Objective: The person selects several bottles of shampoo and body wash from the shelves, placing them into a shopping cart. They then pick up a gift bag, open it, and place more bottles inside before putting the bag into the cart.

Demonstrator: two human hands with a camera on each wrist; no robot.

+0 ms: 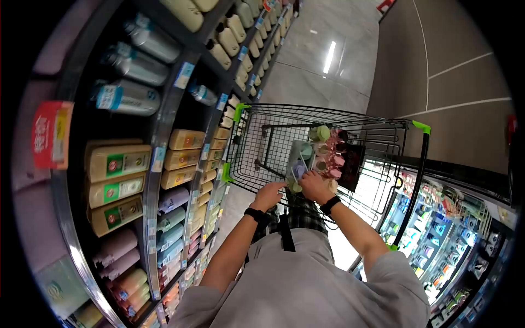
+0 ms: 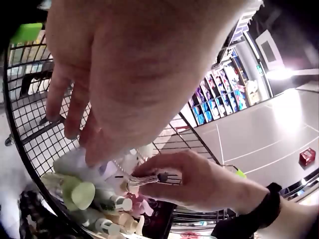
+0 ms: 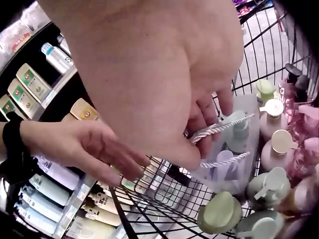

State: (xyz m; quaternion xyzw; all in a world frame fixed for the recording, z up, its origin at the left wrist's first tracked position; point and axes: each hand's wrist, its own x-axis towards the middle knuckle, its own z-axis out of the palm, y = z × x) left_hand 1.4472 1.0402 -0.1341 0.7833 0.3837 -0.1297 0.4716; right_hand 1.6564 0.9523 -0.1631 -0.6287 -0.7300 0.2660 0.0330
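Note:
My right hand [image 1: 317, 187] reaches into the black wire shopping cart [image 3: 130, 230] and grips the twisted white rope handle [image 3: 227, 163] of a translucent bag [image 3: 250, 113]. Pale green and lilac pump bottles show inside the bag. My left hand [image 1: 269, 195] hovers by the cart's near side, fingers loosely extended and holding nothing; in the left wrist view it hides part of the basket. Around the bag stand pump bottles, one with a broad green cap [image 3: 219, 211] and another with a cream pump top [image 3: 283, 142]. Pink wrapped items [image 1: 334, 160] lie beside them.
Shelves of beige bottles [image 1: 120, 164] and silver bottles [image 1: 131, 98] with price tags run along the left. A grey tiled wall [image 1: 459, 71] rises on the right, with a lit product display [image 1: 432, 229] below it. Tiled floor [image 1: 311, 71] stretches ahead.

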